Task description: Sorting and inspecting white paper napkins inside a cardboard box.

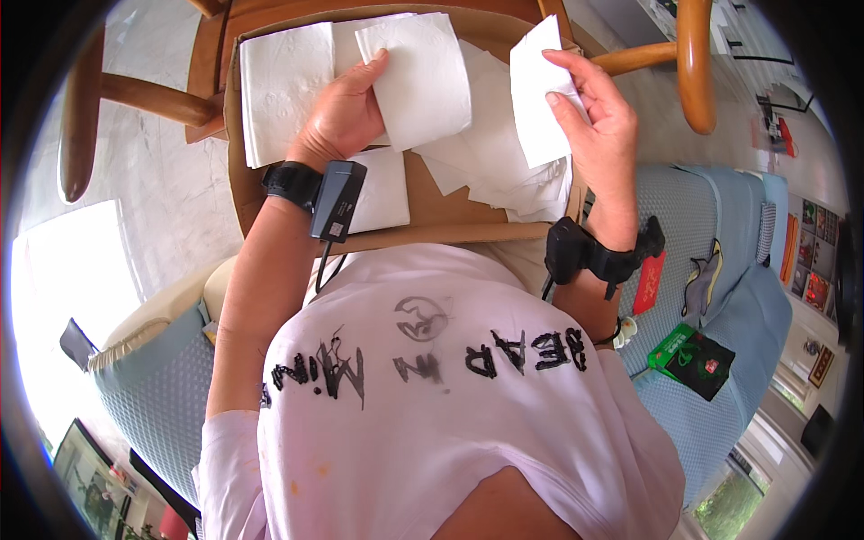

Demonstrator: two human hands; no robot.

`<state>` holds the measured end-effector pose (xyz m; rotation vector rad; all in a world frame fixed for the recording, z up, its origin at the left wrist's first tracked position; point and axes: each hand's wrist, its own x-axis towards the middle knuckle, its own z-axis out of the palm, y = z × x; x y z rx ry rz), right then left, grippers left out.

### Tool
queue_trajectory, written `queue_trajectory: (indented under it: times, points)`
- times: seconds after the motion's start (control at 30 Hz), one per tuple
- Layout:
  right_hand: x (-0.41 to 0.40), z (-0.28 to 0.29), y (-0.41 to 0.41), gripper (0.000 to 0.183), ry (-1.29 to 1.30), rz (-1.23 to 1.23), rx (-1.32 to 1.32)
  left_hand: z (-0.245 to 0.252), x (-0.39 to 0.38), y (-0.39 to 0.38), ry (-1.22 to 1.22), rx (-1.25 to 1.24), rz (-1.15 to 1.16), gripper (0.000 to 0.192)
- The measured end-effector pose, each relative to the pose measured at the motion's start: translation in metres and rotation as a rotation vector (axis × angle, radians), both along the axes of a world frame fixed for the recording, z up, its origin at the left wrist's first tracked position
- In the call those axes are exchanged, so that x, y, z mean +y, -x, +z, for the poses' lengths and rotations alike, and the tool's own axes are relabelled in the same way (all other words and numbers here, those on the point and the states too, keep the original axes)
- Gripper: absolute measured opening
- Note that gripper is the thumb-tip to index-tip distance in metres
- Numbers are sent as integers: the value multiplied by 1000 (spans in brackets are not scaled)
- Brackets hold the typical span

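Observation:
Between the thumb and fingers of my left hand (347,101) is a folded white paper napkin (422,84), held above a shallow cardboard box (466,214). My right hand (597,111) pinches another white napkin (536,94) by its right side, with the sheet tilted upright over the box's right part. A neat stack of embossed napkins (287,88) lies at the box's left, partly behind my left hand. One more folded napkin (381,189) rests below my left wrist. Loose, overlapping white sheets (486,148) spread across the box's right half, partly hidden by the held napkins.
Wooden stool legs (695,67) and a wooden rail (158,100) flank the box. At right, a light-blue padded sofa cover (675,202) bears a red packet (649,283), a grey cloth item (702,280) and a green-and-black package (695,361). Each wrist carries a strapped black device (337,201) with a cable.

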<state>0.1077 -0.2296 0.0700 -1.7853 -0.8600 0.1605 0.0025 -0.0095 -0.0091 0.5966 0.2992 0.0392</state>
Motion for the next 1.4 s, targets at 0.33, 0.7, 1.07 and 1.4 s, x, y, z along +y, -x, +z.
queue_trajectory:
  times: [0.33, 0.7, 1.07, 1.4]
  points:
    - [52, -15, 6, 22, -140, 167, 173, 2, -3, -1, -76, -44, 0, 44]
    - [63, -47, 11, 21, 70, 53, 230, 4, -3, -2, 1, -45, 25, 52]
    - [69, -45, 16, 20, 16, 74, 221, -1, -2, -4, -7, -80, 32, 54]
    - [73, -44, 15, 25, 48, 118, 258, -1, -1, -3, -33, -45, 31, 54]
